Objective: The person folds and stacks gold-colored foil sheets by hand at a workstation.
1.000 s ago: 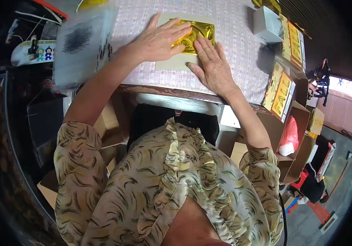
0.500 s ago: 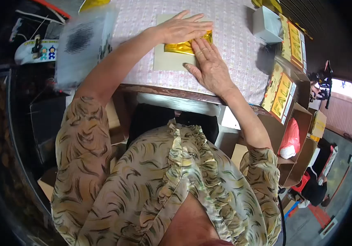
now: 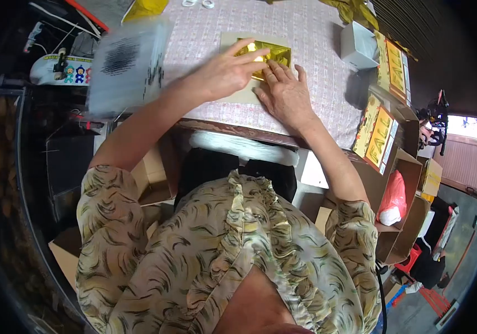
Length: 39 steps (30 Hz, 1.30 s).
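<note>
A shiny gold foil sheet (image 3: 282, 55) lies on a grey-beige board (image 3: 231, 40) on the patterned tablecloth. My left hand (image 3: 230, 73) reaches over the foil's left part, fingers stretched and spread, the index finger angled toward the far edge. My right hand (image 3: 285, 97) rests palm down at the near edge of the foil, its fingertips on the gold surface and its thumb out over the board. Both hands cover part of the foil and board.
Left of the board sits a stack of clear plastic sleeves (image 3: 119, 75). At the right stand a white box (image 3: 359, 45) and boxes with "FALL" labels (image 3: 380, 139). More gold material (image 3: 146, 8) lies at the far left. The table edge (image 3: 233, 129) runs close before me.
My left hand has drawn back from across the foil's far edge to its left part, uncovering more gold. The right hand stays at the near edge. The view has shifted slightly.
</note>
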Motion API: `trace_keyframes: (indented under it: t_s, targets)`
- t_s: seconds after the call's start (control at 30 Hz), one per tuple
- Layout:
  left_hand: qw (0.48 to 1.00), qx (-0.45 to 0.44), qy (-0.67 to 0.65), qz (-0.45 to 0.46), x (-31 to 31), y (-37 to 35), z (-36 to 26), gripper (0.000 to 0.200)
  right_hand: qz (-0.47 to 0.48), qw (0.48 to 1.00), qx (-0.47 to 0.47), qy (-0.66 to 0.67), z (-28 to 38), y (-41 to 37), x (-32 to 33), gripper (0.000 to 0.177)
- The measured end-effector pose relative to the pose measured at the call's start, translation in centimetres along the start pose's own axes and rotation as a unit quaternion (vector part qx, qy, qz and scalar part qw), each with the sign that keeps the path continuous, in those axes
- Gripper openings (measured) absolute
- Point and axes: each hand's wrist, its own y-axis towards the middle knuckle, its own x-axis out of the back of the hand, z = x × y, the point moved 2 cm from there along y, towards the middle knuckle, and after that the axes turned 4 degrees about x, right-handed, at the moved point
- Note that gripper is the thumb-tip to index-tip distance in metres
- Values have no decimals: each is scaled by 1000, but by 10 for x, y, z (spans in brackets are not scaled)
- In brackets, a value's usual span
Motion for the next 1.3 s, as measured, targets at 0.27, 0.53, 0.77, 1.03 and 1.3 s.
trace_keyframes:
  t_s: [0.27,0.53,0.77,1.03,1.3]
  targets:
    - [979,102,-157,-80,38,-9,14,10,6,990,-20,142,10,14,35,14]
    - [515,297,-796,-116,20,-44,25,74,44,708,-229,667,5,-2,53,26]
    - [231,364,-895,-115,-4,-52,-3,75,-27,530,-322,784,4,-11,19,24]
    - [276,413,-859,-122,-4,-32,-24,28,-109,568,-332,745,11,-11,11,16]
    - [348,399,-839,-127,5,-21,-28,26,-45,558,-343,754,-5,-33,20,7]
